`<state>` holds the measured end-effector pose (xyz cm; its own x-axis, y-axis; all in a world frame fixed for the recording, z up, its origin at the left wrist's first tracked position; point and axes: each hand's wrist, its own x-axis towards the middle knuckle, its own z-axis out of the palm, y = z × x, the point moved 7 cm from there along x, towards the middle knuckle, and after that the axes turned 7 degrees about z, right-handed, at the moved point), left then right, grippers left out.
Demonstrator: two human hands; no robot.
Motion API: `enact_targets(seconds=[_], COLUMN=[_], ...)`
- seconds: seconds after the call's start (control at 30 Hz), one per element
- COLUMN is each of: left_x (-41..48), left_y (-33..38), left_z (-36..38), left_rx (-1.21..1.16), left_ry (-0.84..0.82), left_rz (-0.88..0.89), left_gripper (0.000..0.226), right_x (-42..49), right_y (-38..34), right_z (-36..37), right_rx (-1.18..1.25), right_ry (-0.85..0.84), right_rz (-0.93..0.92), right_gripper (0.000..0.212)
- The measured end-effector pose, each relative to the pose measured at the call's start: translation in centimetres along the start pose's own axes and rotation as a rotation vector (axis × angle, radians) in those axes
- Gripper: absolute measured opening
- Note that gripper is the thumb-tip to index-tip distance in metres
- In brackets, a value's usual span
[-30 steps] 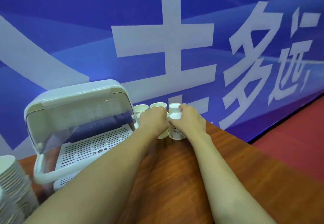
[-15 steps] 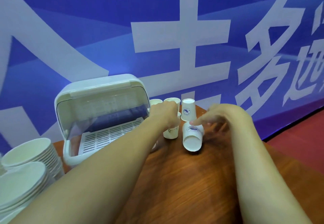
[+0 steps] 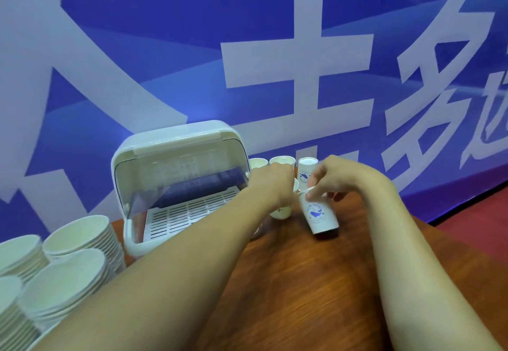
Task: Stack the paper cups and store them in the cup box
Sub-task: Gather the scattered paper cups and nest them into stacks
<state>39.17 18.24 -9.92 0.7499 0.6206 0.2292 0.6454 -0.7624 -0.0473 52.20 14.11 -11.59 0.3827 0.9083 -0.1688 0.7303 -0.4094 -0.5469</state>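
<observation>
**Two cups in hand, none showing in the box so far**

Biggest thing here is the blue banner (image 3: 165, 48) across the back, then the wooden table (image 3: 302, 282) everything sits on. The cup box (image 3: 176, 141) stands at the table's back left with its clear lid flipped up, and I can't spot any cups on the slatted tray. Stacks of paper bowls (image 3: 77, 235) crowd the near left corner.

The left hand (image 3: 272, 183) is curled down over the top of an upright paper cup (image 3: 281, 213) just right of the box. Its fingers are mostly hidden behind the knuckles. The right hand (image 3: 338, 177) pinches the narrow end of a tilted paper cup (image 3: 319, 214) between thumb and fingertips (image 3: 312, 194), with the wide end low by the table. Three loose cups (image 3: 281, 160) wait behind, by the banner.

Handling-wise, my guess is these weigh next to nothing and crush easily. The thin walls will dent under a hard squeeze. I'd hold near the rolled rim or the base, where the paper is stiffest, and go gentle when nesting one inside another.
</observation>
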Motion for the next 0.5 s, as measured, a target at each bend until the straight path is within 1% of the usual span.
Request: enact_targets(seconds=[0.07,0.13,0.2,0.27,0.33,0.4,0.5], left_x=[-0.2,-0.5,-0.9,-1.3,-1.8,-2.5,-4.5], left_y=[-0.2,-0.1,0.2,0.7,1.0,0.9,0.5], left_z=[0.0,0.3,0.1,-1.2,-3.3,-5.8,-9.5], left_rx=[0.013,0.028,0.040,0.059,0.082,0.118,0.240], left_ry=[-0.034,-0.083,-0.084,-0.050,-0.007,0.039,0.119], left_rz=[-0.010,-0.014,-0.004,0.023,0.050,0.047,0.041], left_gripper=[0.029,0.036,0.036,0.027,0.018,0.025,0.039], right_x=[-0.2,-0.4,-0.7,-1.2,-2.2,-3.7,-6.0], right_y=[0.3,0.7,0.7,-0.2,-1.9,-4.0,-7.2], right_z=[-0.6,-0.1,0.5,-0.2,-1.8,-3.2,-3.8], right_rx=[-0.065,-0.142,-0.180,-0.204,-0.232,-0.223,-0.227], right_ry=[0.028,-0.012,-0.047,-0.001,0.111,0.196,0.252], right_rz=[0.054,0.127,0.149,0.110,0.022,-0.059,-0.154], right_gripper=[0.016,0.023,0.027,0.021,0.019,0.015,0.013])
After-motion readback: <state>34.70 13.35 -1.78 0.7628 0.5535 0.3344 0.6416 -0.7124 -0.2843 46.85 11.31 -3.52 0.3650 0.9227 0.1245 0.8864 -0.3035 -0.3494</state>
